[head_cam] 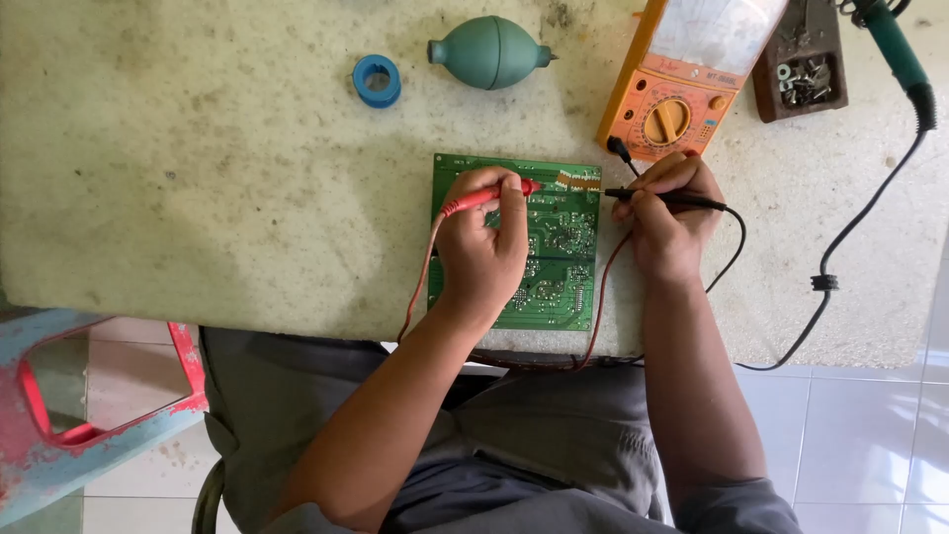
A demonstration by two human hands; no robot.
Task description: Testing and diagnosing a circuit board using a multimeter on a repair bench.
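While the left hand (481,252) is pinching a red probe (486,198) over the green circuit board (559,247), the right hand (670,213) is gripping a black probe (664,198) just below the orange multimeter (682,89).

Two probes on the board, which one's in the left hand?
The red probe: the left hand pinches it, tip over the green circuit board. The black probe is in the right hand, at the board's right edge.
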